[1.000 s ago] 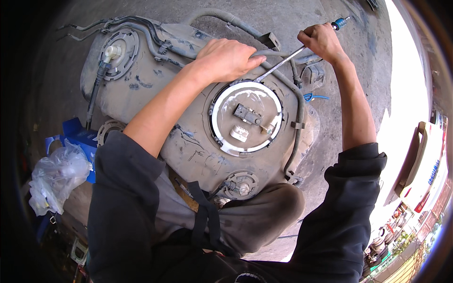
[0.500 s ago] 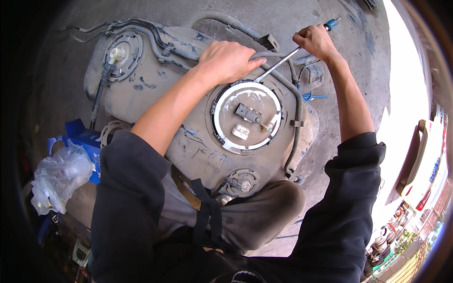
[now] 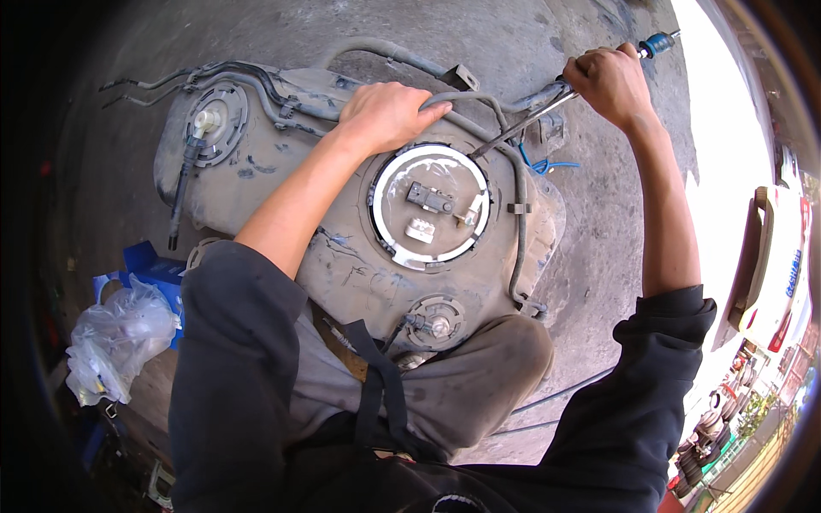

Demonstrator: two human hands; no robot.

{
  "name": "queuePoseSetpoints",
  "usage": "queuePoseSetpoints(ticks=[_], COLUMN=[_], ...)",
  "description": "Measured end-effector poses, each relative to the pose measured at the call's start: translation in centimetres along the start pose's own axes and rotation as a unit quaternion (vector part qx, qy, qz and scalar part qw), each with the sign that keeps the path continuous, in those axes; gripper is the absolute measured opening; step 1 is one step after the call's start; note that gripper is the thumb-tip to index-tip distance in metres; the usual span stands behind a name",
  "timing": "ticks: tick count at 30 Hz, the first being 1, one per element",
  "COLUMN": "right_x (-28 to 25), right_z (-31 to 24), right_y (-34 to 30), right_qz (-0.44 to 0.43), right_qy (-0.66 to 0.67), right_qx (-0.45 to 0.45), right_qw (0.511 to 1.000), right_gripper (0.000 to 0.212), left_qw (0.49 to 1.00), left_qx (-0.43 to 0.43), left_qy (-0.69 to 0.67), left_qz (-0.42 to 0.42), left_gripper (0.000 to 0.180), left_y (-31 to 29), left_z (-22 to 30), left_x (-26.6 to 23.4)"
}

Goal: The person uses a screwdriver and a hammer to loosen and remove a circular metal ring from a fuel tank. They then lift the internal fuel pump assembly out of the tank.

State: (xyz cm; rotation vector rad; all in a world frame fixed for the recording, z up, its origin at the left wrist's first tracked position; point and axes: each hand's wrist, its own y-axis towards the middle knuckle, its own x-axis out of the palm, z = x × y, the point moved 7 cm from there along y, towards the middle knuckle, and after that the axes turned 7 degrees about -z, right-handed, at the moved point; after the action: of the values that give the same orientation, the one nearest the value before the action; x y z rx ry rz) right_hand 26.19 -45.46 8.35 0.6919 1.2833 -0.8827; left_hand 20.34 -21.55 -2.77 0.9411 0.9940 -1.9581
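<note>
A dusty fuel tank (image 3: 342, 252) lies on the ground in front of me. Set in its top is a round fuel pump cover with a white ring (image 3: 384, 222), carrying a grey connector block (image 3: 430, 198) and a small white fitting (image 3: 420, 229). My right hand (image 3: 609, 84), raised at the upper right, is closed round a long screwdriver (image 3: 547, 108); its blue end sticks out beyond the fist. The tip meets the cover's upper right edge. Above the ring, my left hand (image 3: 386, 115) is closed over a grey hose (image 3: 470, 126), thumb along it, its fingertips hidden.
Hoses and metal pipes (image 3: 248, 75) run across the tank's far side. A second round fitting (image 3: 214, 128) is at its left end, a smaller one (image 3: 438, 327) near my knee. Left of me are a blue box (image 3: 154, 265) and a clear plastic bag (image 3: 128, 333).
My right hand has moved outward to the right with the screwdriver, whose tip is now further clockwise along the ring's edge. The left hand keeps its place by the ring. The view has shifted slightly.
</note>
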Motion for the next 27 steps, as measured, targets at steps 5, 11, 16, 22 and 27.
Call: queuePoseSetpoints(ticks=[5,11,16,22,27], right_x=[2.0,6.5,10.1,10.5,11.3], right_z=[0.5,1.9,1.7,1.5,1.6], right_y=[-2.5,-3.6,-5.3,-5.1,-5.5], right_qz=[0.027,0.000,-0.016,-0.076,-0.074], right_qy=[0.029,0.129,0.222,0.211,0.242], right_qx=[0.030,0.083,0.104,0.110,0.086], right_qw=[0.999,0.988,0.969,0.968,0.964], right_gripper=[0.038,0.042,0.043,0.041,0.046], left_qw=[1.000,0.999,0.996,0.993,0.993], left_qx=[0.005,0.020,0.050,0.056,0.060], left_qy=[-0.007,0.007,0.000,-0.031,-0.057], left_qz=[0.010,0.031,0.072,0.095,0.084], left_gripper=[0.055,0.050,0.050,0.032,0.034], left_y=[0.3,0.0,-0.2,-0.4,-0.1], left_z=[-0.3,-0.1,0.5,0.4,0.3], left_x=[-0.1,-0.2,-0.3,0.0,-0.3])
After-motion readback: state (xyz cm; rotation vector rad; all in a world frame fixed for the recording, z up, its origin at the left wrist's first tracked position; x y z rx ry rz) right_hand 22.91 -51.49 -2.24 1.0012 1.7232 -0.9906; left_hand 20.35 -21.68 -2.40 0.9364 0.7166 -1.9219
